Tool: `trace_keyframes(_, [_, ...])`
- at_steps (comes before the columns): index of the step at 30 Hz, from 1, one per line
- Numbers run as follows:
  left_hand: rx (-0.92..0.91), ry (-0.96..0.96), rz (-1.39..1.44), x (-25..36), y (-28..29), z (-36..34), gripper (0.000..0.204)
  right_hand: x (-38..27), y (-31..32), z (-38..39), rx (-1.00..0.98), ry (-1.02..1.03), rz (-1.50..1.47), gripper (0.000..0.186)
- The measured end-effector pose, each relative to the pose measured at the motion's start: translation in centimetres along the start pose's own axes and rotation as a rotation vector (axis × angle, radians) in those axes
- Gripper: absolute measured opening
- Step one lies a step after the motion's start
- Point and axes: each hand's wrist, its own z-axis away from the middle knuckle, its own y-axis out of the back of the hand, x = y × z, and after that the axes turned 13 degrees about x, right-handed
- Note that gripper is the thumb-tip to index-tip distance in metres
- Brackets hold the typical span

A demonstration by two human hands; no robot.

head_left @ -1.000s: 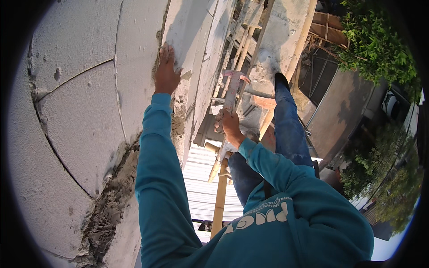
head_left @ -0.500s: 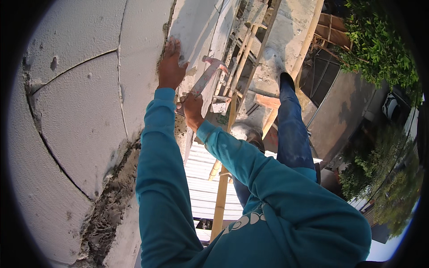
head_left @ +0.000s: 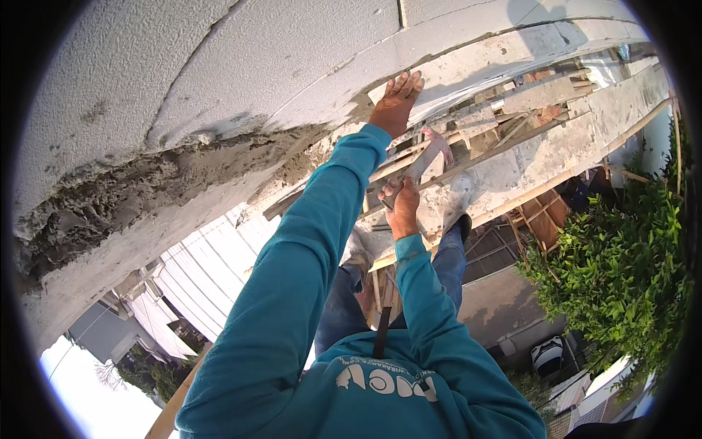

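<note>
My left hand (head_left: 395, 102) lies with its fingers stretched out along the pale wall ledge (head_left: 468, 66), just below the joint with the white blocks (head_left: 292, 51). Wrapped round the handle of a claw hammer (head_left: 421, 164) is my right hand (head_left: 404, 205), lower and a little to the right. The hammer head points up and away from me, beside the ledge and apart from it. Its handle and head are spattered with pale mortar. Rough grey mortar (head_left: 153, 175) fills the gap under the blocks to the left of my hands.
My feet stand on a narrow plank scaffold (head_left: 526, 164) that runs along the wall. Bamboo poles and loose boards lie between it and the wall. Far below are a white corrugated roof (head_left: 212, 256), a leafy tree (head_left: 614, 256) and a parked car (head_left: 548, 356).
My view has turned, and the wall now runs across the top. My right hand and the hammer have moved away from the left wrist and the wall. The left hand stays on the ledge.
</note>
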Motion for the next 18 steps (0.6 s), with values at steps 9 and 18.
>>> trace_keyframes(9, [0.175,0.226,0.060,7.8,-0.8,10.7,0.061,-8.7,15.3,3.4,0.142,-0.145,0.279,0.021])
trace_keyframes(18, [-0.475,0.964,0.310,9.1,3.2,39.7,0.055,-10.2,14.9,6.9,0.061,-0.233,0.686,0.026])
